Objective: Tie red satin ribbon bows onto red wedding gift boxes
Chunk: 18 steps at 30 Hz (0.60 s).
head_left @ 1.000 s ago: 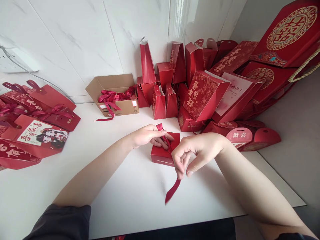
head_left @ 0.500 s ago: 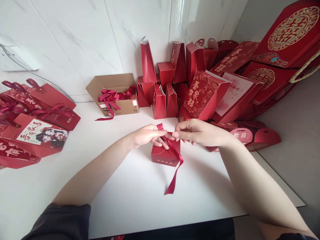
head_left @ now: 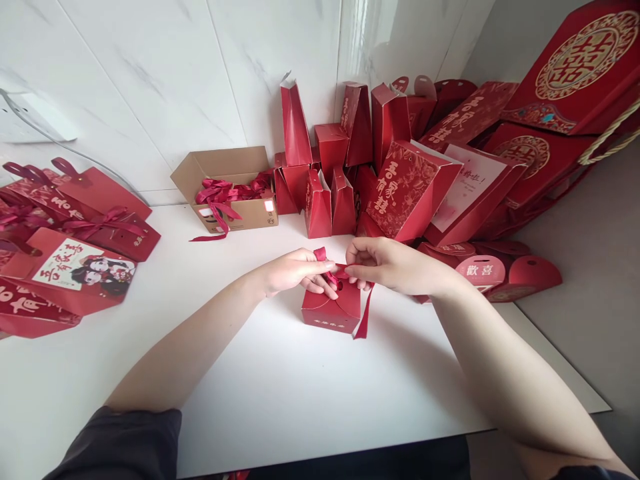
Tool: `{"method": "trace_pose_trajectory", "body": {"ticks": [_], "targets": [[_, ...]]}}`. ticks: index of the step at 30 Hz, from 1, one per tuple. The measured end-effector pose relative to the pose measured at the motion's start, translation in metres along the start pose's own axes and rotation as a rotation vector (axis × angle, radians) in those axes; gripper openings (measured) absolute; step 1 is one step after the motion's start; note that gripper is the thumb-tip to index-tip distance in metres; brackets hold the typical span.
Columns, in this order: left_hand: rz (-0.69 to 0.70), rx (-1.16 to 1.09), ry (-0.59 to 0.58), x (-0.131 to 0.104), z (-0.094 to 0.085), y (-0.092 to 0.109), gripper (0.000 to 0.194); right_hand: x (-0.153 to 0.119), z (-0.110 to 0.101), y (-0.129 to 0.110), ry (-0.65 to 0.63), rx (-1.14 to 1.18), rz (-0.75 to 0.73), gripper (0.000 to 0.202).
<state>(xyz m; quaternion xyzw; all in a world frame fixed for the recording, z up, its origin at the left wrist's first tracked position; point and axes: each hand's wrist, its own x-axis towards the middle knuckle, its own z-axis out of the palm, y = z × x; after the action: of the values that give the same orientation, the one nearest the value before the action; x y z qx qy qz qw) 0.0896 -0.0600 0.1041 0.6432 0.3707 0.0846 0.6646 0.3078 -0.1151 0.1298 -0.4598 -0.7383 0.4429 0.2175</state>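
A small red gift box [head_left: 331, 316] with pale lettering on its front side sits on the white table between my hands. My left hand [head_left: 305, 270] is at the box's top left, thumb and fingers closed on a dark red ribbon [head_left: 321, 254] that loops up behind the thumb. At the top right, my right hand [head_left: 375, 265] pinches the same ribbon between thumb and fingers. One ribbon tail hangs down past the box's right side. Near the ribbon, a round hole shows in the lid. Part of the ribbon is hidden behind my fingers.
At the back stands an open cardboard box [head_left: 245, 212] holding dark red ribbons. Several red cartons [head_left: 320, 207] stack against the wall and to the right. Finished-looking red boxes [head_left: 107, 233] crowd the left. The table's front edge [head_left: 330, 455] runs close to my body.
My right hand has drawn the ribbon to the right. Its long tail has swung from the box's front to its right side and hangs shorter. My left hand has stayed in place.
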Motion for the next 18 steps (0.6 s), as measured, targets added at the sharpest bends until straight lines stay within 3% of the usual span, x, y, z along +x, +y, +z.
{"method": "trace_pose_trajectory", "body": {"ticks": [5, 10, 18], "targets": [[0.001, 0.051, -0.011, -0.0014, 0.0006, 0.0029, 0.040, -0.0004, -0.0014, -0.0060, 0.084, -0.048, 0.059, 0.009], [0.012, 0.074, -0.021, -0.0009, 0.0005, 0.0024, 0.041, -0.0035, -0.0051, -0.0080, 0.088, -0.140, -0.062, 0.008], [0.018, 0.110, -0.009, -0.0023, 0.0029, 0.0023, 0.044, -0.0009, -0.0053, -0.0011, 0.107, -0.208, -0.095, 0.011]]}}
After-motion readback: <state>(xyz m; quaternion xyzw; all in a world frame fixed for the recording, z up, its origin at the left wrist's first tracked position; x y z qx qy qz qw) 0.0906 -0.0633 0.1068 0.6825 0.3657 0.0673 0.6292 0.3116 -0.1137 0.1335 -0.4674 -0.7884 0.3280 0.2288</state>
